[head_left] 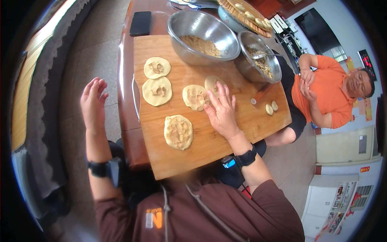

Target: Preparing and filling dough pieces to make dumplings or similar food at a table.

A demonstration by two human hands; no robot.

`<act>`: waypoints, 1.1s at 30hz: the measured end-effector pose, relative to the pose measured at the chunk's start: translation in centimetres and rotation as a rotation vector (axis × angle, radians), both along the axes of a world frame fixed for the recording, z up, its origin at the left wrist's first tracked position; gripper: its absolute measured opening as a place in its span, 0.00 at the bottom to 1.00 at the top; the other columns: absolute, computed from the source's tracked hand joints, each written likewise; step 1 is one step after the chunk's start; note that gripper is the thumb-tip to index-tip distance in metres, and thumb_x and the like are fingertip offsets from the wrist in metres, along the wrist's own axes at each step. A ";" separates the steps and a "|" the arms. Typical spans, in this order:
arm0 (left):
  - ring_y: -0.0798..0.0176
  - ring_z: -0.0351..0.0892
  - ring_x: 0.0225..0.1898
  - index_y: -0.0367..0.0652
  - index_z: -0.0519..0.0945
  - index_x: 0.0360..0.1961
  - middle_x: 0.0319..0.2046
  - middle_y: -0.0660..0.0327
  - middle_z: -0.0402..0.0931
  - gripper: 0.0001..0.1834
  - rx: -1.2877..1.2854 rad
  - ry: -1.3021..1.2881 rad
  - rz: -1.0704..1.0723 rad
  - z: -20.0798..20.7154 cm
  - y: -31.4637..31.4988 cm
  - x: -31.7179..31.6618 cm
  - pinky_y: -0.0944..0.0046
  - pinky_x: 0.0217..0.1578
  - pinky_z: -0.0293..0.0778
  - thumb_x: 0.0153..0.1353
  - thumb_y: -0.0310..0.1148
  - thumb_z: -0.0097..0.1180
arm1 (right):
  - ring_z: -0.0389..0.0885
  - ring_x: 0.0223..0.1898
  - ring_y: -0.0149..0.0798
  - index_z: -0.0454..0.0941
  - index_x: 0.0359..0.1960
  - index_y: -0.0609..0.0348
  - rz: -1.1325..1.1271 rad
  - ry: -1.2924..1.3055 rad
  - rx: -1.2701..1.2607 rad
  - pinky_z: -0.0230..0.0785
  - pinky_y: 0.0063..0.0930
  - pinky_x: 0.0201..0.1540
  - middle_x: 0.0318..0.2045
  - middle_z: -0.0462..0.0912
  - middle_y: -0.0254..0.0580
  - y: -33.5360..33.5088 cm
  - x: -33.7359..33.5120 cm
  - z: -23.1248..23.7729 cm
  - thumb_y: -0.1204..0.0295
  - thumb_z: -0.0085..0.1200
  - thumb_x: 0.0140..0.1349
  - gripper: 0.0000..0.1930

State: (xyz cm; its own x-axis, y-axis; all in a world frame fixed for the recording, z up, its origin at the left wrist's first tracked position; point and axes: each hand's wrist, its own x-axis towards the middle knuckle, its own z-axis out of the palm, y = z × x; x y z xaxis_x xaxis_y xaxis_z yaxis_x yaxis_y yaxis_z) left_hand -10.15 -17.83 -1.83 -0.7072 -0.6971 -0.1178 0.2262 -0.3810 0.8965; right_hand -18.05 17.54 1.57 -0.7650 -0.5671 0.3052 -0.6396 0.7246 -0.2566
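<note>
My right hand point(223, 115) is over the cutting board point(217, 139), fingers spread, its fingertips at a plain flat dough round point(210, 82). Just left of it lies a dough round with paste point(193, 97). My left hand point(94, 103) hangs in the air beyond the board's left edge, empty, with fingers loosely bent and apart. On the board's left side, two dough rounds, an upper one point(157, 67) and a lower one point(157, 92), carry dabs of tan paste. A larger dough round point(178, 132) nearer me is spread with paste almost to its rim.
At the board's far side stand a large steel bowl point(177, 38) of tan paste and a smaller steel bowl point(246, 40) with filling and a spoon point(266, 55). A wooden stick point(262, 94) and two small dough pieces point(269, 109) lie right. A phone point(140, 23), a woven tray point(238, 15) and a seated person point(328, 92) are beyond.
</note>
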 end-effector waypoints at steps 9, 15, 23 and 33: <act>0.70 0.76 0.42 0.41 0.75 0.46 0.39 0.64 0.78 0.12 0.010 0.004 -0.007 -0.6 -0.5 -0.2 0.71 0.37 0.71 0.63 0.32 0.51 | 0.50 0.66 0.56 0.73 0.53 0.53 0.019 0.104 0.180 0.41 0.66 0.60 0.65 0.56 0.48 0.4 1.5 0.7 0.60 0.53 0.58 0.21; 0.68 0.76 0.42 0.38 0.73 0.48 0.40 0.61 0.77 0.14 0.001 -0.009 -0.020 -0.5 0.0 -0.3 0.70 0.38 0.70 0.63 0.33 0.50 | 0.49 0.66 0.56 0.73 0.53 0.53 0.018 0.000 0.031 0.40 0.66 0.60 0.65 0.55 0.47 -0.6 0.9 0.2 0.60 0.52 0.59 0.21; 0.66 0.75 0.43 0.35 0.71 0.50 0.41 0.59 0.76 0.17 0.002 -0.014 -0.002 -0.7 -0.5 -0.2 0.69 0.39 0.69 0.63 0.33 0.50 | 0.47 0.67 0.56 0.73 0.53 0.49 0.038 -0.029 0.093 0.39 0.67 0.60 0.65 0.54 0.47 -0.6 2.2 0.1 0.58 0.50 0.60 0.21; 0.66 0.75 0.43 0.35 0.71 0.50 0.41 0.59 0.76 0.16 0.008 -0.016 0.007 -0.2 -0.3 -0.1 0.68 0.38 0.69 0.63 0.32 0.49 | 0.47 0.66 0.58 0.76 0.51 0.44 0.032 0.101 0.164 0.37 0.69 0.61 0.66 0.53 0.47 -1.1 -0.9 0.5 0.59 0.52 0.58 0.19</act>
